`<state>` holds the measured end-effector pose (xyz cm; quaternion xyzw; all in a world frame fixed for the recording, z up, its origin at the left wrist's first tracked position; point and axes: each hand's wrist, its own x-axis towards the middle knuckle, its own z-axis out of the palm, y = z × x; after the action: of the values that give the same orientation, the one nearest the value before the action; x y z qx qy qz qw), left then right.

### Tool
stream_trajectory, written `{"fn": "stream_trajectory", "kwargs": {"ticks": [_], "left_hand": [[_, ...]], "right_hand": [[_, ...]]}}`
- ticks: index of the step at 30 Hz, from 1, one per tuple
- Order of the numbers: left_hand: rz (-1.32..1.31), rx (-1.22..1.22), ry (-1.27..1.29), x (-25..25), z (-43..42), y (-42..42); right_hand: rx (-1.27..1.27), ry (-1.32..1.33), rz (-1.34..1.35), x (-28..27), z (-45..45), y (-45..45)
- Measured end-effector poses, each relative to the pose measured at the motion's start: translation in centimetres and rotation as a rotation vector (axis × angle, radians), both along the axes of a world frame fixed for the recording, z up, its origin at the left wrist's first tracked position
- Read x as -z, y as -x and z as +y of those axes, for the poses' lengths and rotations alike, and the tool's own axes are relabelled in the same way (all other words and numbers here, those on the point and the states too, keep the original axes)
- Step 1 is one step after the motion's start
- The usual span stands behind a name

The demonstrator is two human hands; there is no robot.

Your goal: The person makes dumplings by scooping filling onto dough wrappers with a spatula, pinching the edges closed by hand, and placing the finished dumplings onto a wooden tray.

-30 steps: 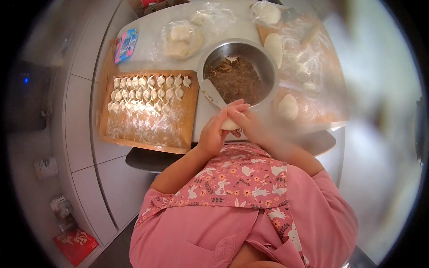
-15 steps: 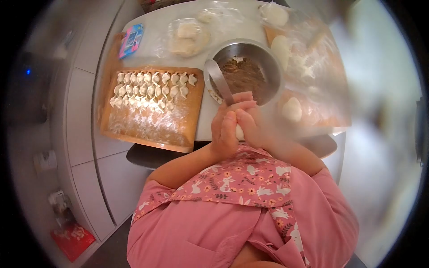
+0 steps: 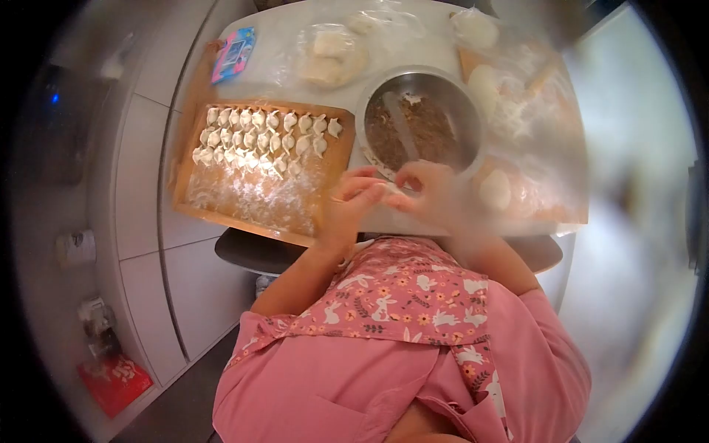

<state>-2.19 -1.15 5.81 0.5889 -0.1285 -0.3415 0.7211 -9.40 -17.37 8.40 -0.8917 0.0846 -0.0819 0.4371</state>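
Holding pale dough piece (image 3: 392,189) between fingertips of half-curled left hand (image 3: 353,201) and more tightly curled right hand (image 3: 432,193), at seven o'clock from steel bowl (image 3: 473,111) of brown filling (image 3: 437,136) and three o'clock from wooden tray (image 3: 255,201) bearing rows of dumplings (image 3: 263,140).

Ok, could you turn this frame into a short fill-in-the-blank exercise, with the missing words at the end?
1. The dumplings sit in ___ rows on the wooden tray.
2. The metal bowl stands to the ___ of that tray.
3. The person's ___ hand is nearer the tray.

Missing words: three; right; left.
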Motion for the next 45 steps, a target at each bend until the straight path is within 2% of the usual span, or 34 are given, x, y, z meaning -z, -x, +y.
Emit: {"fn": "stream_trajectory", "kwargs": {"ticks": [2,3,5,6,8,10,11,13,15,16,19,20,22,24,26,27,29,30,32,34,37,38,39,40,41,42,43,45], "left_hand": [[-0.145,-0.149,-0.329,4.4,1.6,-2.2],[-0.227,-0.27,-0.409,8.2,2.3,-3.6],[-0.312,-0.389,-0.492,11.8,3.3,-6.2],[-0.41,-0.447,-0.557,12.1,3.7,-7.1],[-0.508,-0.501,-0.617,12.7,4.1,-8.4],[-0.751,-0.429,-0.831,12.6,4.2,-9.1],[-0.749,-0.422,-0.831,12.5,4.3,-9.1],[-0.912,-0.428,-0.928,10.9,3.7,-8.8],[-0.885,-0.383,-0.895,12.0,4.5,-9.4],[-0.858,-0.353,-0.87,12.5,4.6,-9.7],[-0.891,-0.407,-0.922,13.3,4.5,-9.7],[-0.893,-0.392,-0.911,13.2,4.7,-9.9],[-0.879,-0.307,-0.918,12.9,4.9,-10.1],[-0.924,-0.327,-0.912,11.9,4.7,-9.6],[-0.97,-0.346,-0.906,10.8,4.5,-9.3],[-0.92,-0.368,-0.918,10.4,4.3,-9.2],[-0.872,-0.388,-0.926,9.6,4.0,-9.0],[-0.937,-0.393,-0.908,9.2,3.9,-8.8],[-1.007,-0.398,-0.888,8.3,3.6,-8.6],[-1.041,-0.413,-0.821,7.5,3.3,-8.4],[-1.071,-0.439,-0.682,6.8,3.0,-8.1],[-1.07,-0.44,-0.683,6.6,2.8,-7.8],[-0.961,-0.428,-0.552,6.5,2.4,-7.4],[-0.85,-0.416,-0.423,6.0,1.8,-6.8],[-0.85,-0.421,-0.424,5.2,1.2,-5.8],[-0.615,-0.291,-0.42,3.6,0.1,-4.5],[-0.379,-0.16,-0.411,2.7,-0.7,-3.4],[-0.088,0.127,-0.091,3.3,-2.1,-2.4]], "right_hand": [[0.148,0.076,-0.02,0.7,-0.5,0.5],[0.144,0.073,-0.021,0.6,-0.7,0.8],[0.279,0.055,0.012,0.5,-1.4,1.5],[0.204,0.103,-0.087,2.9,-2.4,2.1],[0.18,0.183,-0.062,6.5,-3.9,3.2],[0.156,0.263,-0.033,6.4,-4.6,3.6],[0.23,0.265,0.009,5.8,-4.9,4.0],[0.322,0.27,0.058,4.5,-5.2,4.6],[0.614,-0.012,0.06,3.7,-5.9,5.6],[0.657,0.154,0.037,4.1,-6.6,6.6],[0.795,0.267,0.088,8.1,-9.9,9.9],[0.826,0.416,0.113,8.9,-10.3,10.9],[0.832,0.409,0.181,10.9,-11.5,12.7],[0.83,0.398,0.244,12.2,-11.4,13.6],[0.746,0.42,-0.014,12.7,-9.9,13.8],[0.752,0.421,-0.013,12.4,-9.7,13.5],[0.732,0.434,0.121,11.6,-9.2,13.1],[0.624,0.495,0.052,13.4,-10.2,13.8],[0.684,0.406,0.028,17.2,-11.6,14.4],[0.735,0.317,0.002,17.0,-11.7,14.1],[0.727,0.429,0.057,15.5,-11.7,14.0],[0.783,0.324,0.096,15.0,-11.8,14.0],[0.837,0.219,0.134,14.5,-12.0,13.9],[0.834,0.22,0.132,14.0,-12.2,13.8],[0.935,0.165,0.095,13.6,-12.5,13.7],[1.034,0.109,0.057,13.1,-12.7,13.5],[1.03,0.109,0.057,12.5,-12.7,13.3],[0.949,-0.074,-0.068,10.9,-12.2,12.8]]}}
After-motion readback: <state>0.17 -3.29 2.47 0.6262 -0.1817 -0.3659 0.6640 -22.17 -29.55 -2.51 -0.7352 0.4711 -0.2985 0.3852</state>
